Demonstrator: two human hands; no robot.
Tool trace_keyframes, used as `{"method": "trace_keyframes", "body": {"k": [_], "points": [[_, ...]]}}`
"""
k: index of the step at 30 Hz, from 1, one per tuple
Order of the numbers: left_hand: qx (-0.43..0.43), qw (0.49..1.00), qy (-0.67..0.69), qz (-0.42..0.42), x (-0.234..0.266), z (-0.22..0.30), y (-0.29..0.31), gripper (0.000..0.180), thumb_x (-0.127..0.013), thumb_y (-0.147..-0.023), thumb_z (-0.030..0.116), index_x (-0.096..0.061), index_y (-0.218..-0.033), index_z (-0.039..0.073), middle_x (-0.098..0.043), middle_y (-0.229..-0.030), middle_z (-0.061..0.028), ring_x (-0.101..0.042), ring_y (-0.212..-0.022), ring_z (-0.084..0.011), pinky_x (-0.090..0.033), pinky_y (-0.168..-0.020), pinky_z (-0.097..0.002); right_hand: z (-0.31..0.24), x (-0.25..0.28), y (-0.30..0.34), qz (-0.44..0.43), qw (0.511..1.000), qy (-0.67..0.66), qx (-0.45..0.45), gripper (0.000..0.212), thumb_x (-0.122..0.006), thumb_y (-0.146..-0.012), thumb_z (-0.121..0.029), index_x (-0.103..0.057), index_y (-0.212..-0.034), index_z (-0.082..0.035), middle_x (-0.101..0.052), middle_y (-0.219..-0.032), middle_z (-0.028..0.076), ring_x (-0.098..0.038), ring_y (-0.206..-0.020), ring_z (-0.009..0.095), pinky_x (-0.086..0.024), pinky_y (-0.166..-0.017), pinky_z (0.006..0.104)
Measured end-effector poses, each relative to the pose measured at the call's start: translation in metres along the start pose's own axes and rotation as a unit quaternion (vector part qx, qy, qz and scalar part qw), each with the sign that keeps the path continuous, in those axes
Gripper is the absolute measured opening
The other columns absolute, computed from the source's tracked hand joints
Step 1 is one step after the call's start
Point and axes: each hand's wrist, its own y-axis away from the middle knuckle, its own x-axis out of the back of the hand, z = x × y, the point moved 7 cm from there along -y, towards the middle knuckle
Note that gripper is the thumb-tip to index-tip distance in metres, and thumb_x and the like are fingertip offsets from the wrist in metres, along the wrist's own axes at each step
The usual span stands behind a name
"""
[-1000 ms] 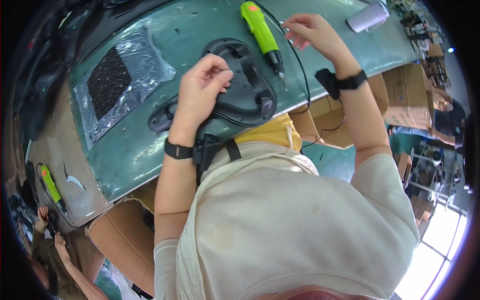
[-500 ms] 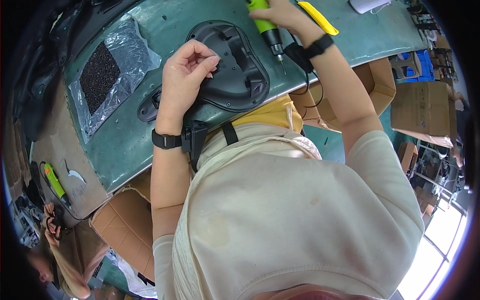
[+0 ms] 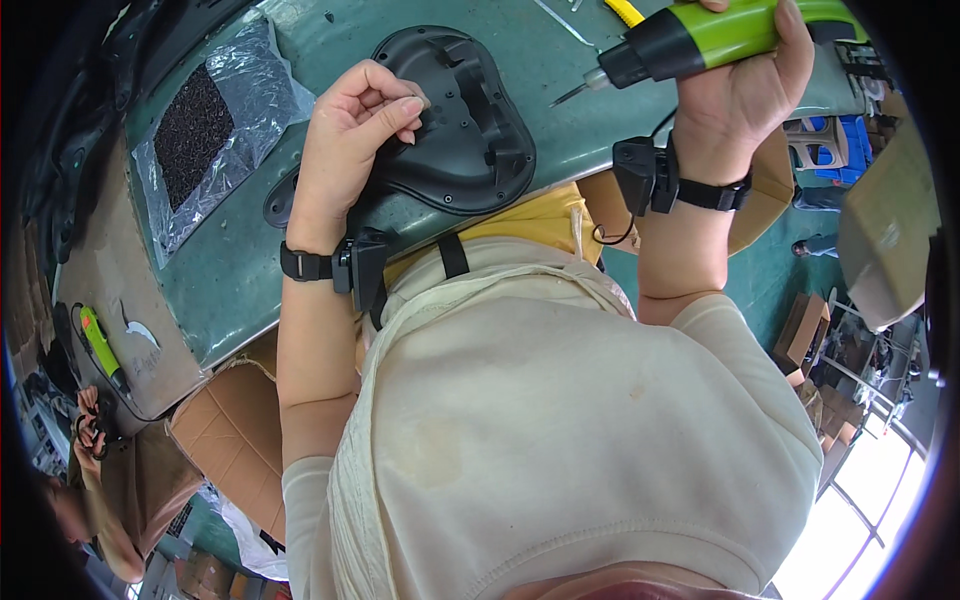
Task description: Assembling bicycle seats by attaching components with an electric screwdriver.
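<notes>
My right hand (image 3: 745, 95) is wrapped round a green and black electric screwdriver (image 3: 715, 40), held above the right part of the table. Its thin bit points left, toward a black moulded plastic shell (image 3: 440, 165) but apart from it. Over the shell's left side, my left hand (image 3: 355, 135) is closed, thumb against curled fingers; what they hold, if anything, is hidden. The shell lies with its hollow, ribbed side up and has screw holes round its rim. To its left is a clear plastic bag (image 3: 255, 85) with a heap of small dark screws (image 3: 195, 140).
The green table (image 3: 225, 305) has a yellow-handled tool (image 3: 625, 12) at its far side. Open cardboard boxes (image 3: 235, 430) stand below the near edge. Another green screwdriver (image 3: 102, 345) lies at the left, near another person's arm (image 3: 115, 520). At the right a carton (image 3: 885, 235) is in view.
My right hand has turned over and moved right with the screwdriver, whose bit swung from pointing down to pointing left. My left hand stays closed over the shell.
</notes>
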Motion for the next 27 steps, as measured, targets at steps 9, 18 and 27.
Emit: {"method": "trace_keyframes", "body": {"k": [9,18,27], "points": [[0.027,0.999,0.019,0.014,0.005,-0.002,0.002,0.007,-0.066,-0.088,0.005,-0.060,-0.090,0.004,-0.066,-0.089,-0.0045,-0.060,-0.076,-0.0083,-0.050,-0.068,-0.0217,-0.045,-0.060,0.022,-0.242,0.699,0.549,0.389,0.050,-0.058,-0.090,-0.048,-0.065,-0.112,-0.004,-0.068,-0.101,0.010,-0.066,-0.088,0.019,-0.054,-0.081,0.0340],[0.040,0.998,0.017,-0.039,-0.020,0.008,0.009,0.013,-0.066,-0.090,0.011,-0.062,-0.100,0.003,-0.063,-0.088,-0.0032,-0.057,-0.073,-0.0064,-0.047,-0.064,-0.0188,-0.020,-0.013,-0.007,-0.168,0.800,0.572,-0.069,0.063,-0.067,-0.076,-0.060,-0.056,-0.113,-0.010,-0.053,-0.097,0.010,-0.055,-0.086,0.025,-0.038,-0.097,0.0545],[0.049,0.971,0.227,-0.054,-0.028,0.003,0.018,0.011,-0.064,-0.092,0.012,-0.063,-0.099,0.003,-0.066,-0.085,-0.0044,-0.060,-0.070,-0.0072,-0.050,-0.062,-0.0196,0.008,-0.015,-0.002,-0.191,0.862,0.467,0.051,0.069,-0.069,-0.071,-0.062,-0.053,-0.113,-0.010,-0.052,-0.093,0.008,-0.055,-0.084,0.022,-0.039,-0.089,0.0451]]}}
